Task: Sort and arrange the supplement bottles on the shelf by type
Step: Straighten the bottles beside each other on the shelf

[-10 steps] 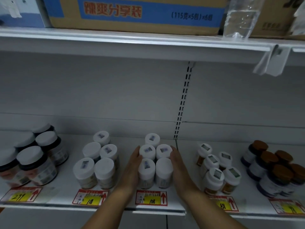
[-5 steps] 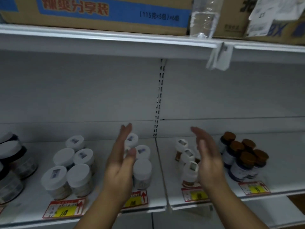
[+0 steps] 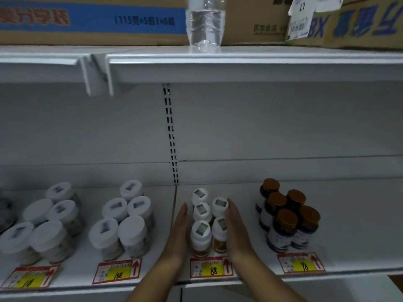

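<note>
Fingers, left hand (image 3: 177, 233): straight and together, palm flat, standing at 9 o'clock of the small white-capped amber bottles (image 3: 208, 221); whether the palm touches the front bottle cannot be told.

Fingers, right hand (image 3: 236, 231): straight and together, palm pressed to the 3 o'clock side of the same cluster, fingertips at the rear right cap. Neither hand clamps a bottle; both are flat and bracket the group.

Item 1: the amber bottles, five caps visible, two close rows, on the shelf (image 3: 353, 240) just behind the price tag marked 88 (image 3: 211, 267). Appears to be the group under adjustment.

Item 2: brown-capped bottles (image 3: 287, 216), at 3 o'clock of the hands, apart from them, packed tight behind their own tag (image 3: 302, 263). Judged sorted.

Item 3: wide white-lidded jars (image 3: 126, 221), at 9 o'clock, five in a neat block behind the tag marked 108 (image 3: 117, 271). Judged sorted.

Item 4: further white-lidded jars (image 3: 46, 223), far 9 o'clock, grouped, blurred at the edge.

Overhead, 12 o'clock: cardboard cartons (image 3: 91, 18) and a clear water bottle (image 3: 205, 20), no part of the job.

Status: each type appears to stand in its own group; judged near completion, with squaring this cluster remaining as far as can be seen.
</note>
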`<state>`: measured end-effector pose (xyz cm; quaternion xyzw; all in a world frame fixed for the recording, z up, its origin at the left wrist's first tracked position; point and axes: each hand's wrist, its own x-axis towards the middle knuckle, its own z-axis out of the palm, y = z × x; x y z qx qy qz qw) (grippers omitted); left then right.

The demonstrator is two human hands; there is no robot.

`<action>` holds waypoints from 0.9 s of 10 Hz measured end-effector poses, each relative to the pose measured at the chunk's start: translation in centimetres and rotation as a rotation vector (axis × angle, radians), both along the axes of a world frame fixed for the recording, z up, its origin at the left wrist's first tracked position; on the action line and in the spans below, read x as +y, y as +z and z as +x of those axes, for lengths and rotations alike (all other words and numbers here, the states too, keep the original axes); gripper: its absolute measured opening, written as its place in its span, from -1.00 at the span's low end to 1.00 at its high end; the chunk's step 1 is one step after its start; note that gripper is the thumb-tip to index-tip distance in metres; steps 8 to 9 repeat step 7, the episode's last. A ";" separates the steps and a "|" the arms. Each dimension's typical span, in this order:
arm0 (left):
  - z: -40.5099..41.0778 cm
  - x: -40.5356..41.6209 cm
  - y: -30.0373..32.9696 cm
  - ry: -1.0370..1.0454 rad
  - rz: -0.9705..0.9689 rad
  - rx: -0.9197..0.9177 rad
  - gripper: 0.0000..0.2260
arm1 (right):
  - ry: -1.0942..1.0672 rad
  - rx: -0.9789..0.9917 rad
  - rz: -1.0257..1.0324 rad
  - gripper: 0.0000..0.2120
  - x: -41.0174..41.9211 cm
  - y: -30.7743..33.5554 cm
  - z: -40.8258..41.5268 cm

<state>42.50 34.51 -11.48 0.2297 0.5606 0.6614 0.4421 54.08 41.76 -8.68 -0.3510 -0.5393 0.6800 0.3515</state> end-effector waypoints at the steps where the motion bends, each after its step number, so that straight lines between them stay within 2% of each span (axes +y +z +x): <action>1: 1.1 0.1 0.8 0.028 0.011 0.044 -0.64 | 0.010 0.070 0.020 -0.81 -0.2 -0.6 -0.3; 2: 1.7 -0.1 1.7 0.004 0.042 0.035 -0.68 | 0.037 0.095 0.019 -0.80 -0.6 -0.4 -0.2; 3: 2.1 -0.4 2.2 -0.017 0.066 0.026 -0.63 | 0.042 0.013 0.025 -0.65 -0.7 -0.6 0.0; 4: 2.2 -0.2 2.2 0.001 0.079 0.032 -0.60 | 0.037 -0.133 0.124 -0.59 -0.6 -0.3 0.2; 5: 2.0 -0.7 2.2 -0.053 0.067 0.086 -0.60 | 0.049 -0.179 0.173 -0.67 -0.7 0.7 0.5; 6: 1.5 -0.6 3.2 -0.014 0.020 0.085 -0.54 | 0.036 -0.234 0.178 -0.60 -1.0 1.1 1.7; 7: 1.4 -0.9 5.1 0.253 0.056 0.432 -0.66 | -0.036 -0.174 0.278 -0.74 -1.9 2.8 4.7; 9: 1.4 -0.9 5.1 0.253 0.056 0.432 -0.66 | -0.036 -0.174 0.278 -0.74 -1.9 2.8 4.7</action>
